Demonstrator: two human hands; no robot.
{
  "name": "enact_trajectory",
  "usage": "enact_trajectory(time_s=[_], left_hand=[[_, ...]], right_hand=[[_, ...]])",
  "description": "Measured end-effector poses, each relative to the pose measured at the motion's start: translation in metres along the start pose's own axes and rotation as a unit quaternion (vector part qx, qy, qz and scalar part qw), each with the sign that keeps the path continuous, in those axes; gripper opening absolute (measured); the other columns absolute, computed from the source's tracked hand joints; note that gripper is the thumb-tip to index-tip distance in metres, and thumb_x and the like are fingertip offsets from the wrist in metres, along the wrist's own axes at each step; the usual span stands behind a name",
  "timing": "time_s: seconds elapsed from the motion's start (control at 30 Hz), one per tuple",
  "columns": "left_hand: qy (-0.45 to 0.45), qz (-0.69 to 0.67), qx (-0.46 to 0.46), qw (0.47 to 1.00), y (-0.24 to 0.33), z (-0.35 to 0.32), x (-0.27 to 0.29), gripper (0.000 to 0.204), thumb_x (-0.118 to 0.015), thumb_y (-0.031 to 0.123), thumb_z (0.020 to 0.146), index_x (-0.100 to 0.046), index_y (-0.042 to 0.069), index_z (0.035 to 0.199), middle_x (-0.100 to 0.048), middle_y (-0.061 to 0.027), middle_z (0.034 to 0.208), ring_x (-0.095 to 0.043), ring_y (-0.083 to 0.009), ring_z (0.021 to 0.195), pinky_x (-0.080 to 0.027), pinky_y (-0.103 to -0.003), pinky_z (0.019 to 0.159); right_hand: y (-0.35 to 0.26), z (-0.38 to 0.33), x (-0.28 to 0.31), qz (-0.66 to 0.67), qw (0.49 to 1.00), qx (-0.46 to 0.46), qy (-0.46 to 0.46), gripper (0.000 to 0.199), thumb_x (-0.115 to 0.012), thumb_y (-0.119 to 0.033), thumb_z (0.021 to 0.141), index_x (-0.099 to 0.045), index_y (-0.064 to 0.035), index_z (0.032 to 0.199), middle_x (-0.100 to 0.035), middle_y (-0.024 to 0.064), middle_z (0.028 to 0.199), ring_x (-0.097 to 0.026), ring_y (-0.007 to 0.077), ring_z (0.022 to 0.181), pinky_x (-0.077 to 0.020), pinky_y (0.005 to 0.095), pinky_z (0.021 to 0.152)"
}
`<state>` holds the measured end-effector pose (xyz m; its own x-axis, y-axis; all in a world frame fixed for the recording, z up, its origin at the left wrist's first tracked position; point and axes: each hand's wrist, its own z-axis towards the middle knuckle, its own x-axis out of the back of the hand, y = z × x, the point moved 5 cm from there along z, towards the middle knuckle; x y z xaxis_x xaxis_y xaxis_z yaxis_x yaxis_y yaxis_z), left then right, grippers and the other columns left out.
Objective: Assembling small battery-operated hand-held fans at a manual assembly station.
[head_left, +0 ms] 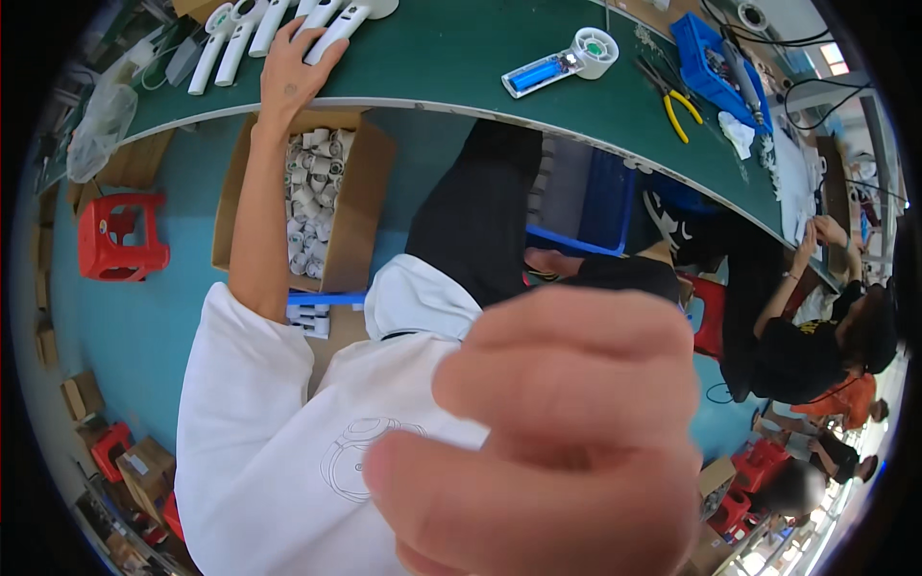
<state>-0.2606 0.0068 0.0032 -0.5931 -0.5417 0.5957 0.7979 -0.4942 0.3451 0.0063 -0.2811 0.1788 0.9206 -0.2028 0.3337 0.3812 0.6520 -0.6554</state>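
My left hand (293, 75) reaches up onto the green table (442, 67), its fingers closed around the handle end of a white handheld fan (338, 31). Several more white fans (223, 43) lie in a row to the left of it. My right hand (567, 432) is very close to the camera, large and blurred, with the fingers curled together and nothing visible in them. It hides much of my white shirt (279, 432) and dark trousers (480, 211).
Below the table edge stands an open cardboard box (360, 206) of small white parts. A red stool (120, 235) stands left. On the table lie an opened fan with a blue cell (557, 67), yellow-handled pliers (680, 104) and a blue bin (706, 53). A person in black (807, 350) sits right.
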Motion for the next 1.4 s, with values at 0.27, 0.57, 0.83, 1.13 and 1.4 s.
enact_trajectory(time_s=[0.27, 0.57, 0.83, 1.13, 1.4], left_hand=[[-0.008, 0.054, 0.029, 0.998, 0.004, -0.002, 0.001, 0.043, -0.070, 0.040, 0.080, -0.069, 0.005, 0.105, -0.054, -0.0181, 0.129, -0.055, -0.0369, 0.112, -0.045, -0.042, 0.095], [-0.003, 0.087, -0.013, 0.996, 0.015, 0.008, 0.007, 0.041, -0.072, 0.028, 0.082, -0.063, 0.005, 0.115, -0.053, -0.0179, 0.130, -0.051, -0.0377, 0.115, -0.040, -0.043, 0.100], [-0.085, 0.094, 0.027, 0.992, 0.027, 0.008, 0.006, 0.041, -0.057, 0.021, 0.091, -0.054, 0.002, 0.127, -0.048, -0.0194, 0.137, -0.044, -0.0367, 0.126, -0.032, -0.042, 0.107], [-0.160, 0.135, -0.003, 0.978, 0.035, 0.021, 0.002, 0.052, -0.051, 0.019, 0.091, -0.038, -0.004, 0.136, -0.038, -0.0246, 0.141, -0.035, -0.0398, 0.132, -0.021, -0.049, 0.112], [-0.138, 0.045, 0.181, 0.973, 0.117, 0.018, -0.019, 0.046, -0.061, 0.015, 0.086, -0.048, -0.003, 0.127, -0.052, -0.0230, 0.125, -0.047, -0.0400, 0.116, -0.033, -0.048, 0.102]], right_hand=[[0.001, 0.011, 0.014, -0.008, 1.000, -0.006, -0.002, 0.027, -0.064, -0.006, 0.080, -0.065, -0.0088, 0.107, -0.063, 0.0156, 0.089, -0.057, 0.0220, 0.065, -0.0464, 0.0283, 0.050], [0.052, 0.063, 0.045, -0.012, 1.000, -0.009, -0.002, 0.027, -0.063, -0.007, 0.081, -0.066, -0.0122, 0.107, -0.063, 0.0139, 0.090, -0.057, 0.0207, 0.066, -0.0464, 0.0271, 0.050], [0.143, 0.140, 0.095, 0.001, 1.000, 0.011, 0.019, 0.026, -0.063, -0.008, 0.082, -0.066, -0.0151, 0.107, -0.064, 0.0124, 0.090, -0.056, 0.0196, 0.067, -0.0465, 0.0261, 0.050], [0.142, 0.229, 0.150, 0.046, 0.999, 0.004, -0.018, 0.026, -0.062, -0.008, 0.083, -0.067, -0.0184, 0.106, -0.065, 0.0108, 0.091, -0.056, 0.0183, 0.068, -0.0465, 0.0249, 0.050], [0.060, 0.327, 0.140, 0.051, 0.992, 0.012, -0.113, 0.027, -0.062, -0.009, 0.083, -0.068, -0.0214, 0.106, -0.065, 0.0093, 0.091, -0.056, 0.0172, 0.069, -0.0465, 0.0238, 0.050]])
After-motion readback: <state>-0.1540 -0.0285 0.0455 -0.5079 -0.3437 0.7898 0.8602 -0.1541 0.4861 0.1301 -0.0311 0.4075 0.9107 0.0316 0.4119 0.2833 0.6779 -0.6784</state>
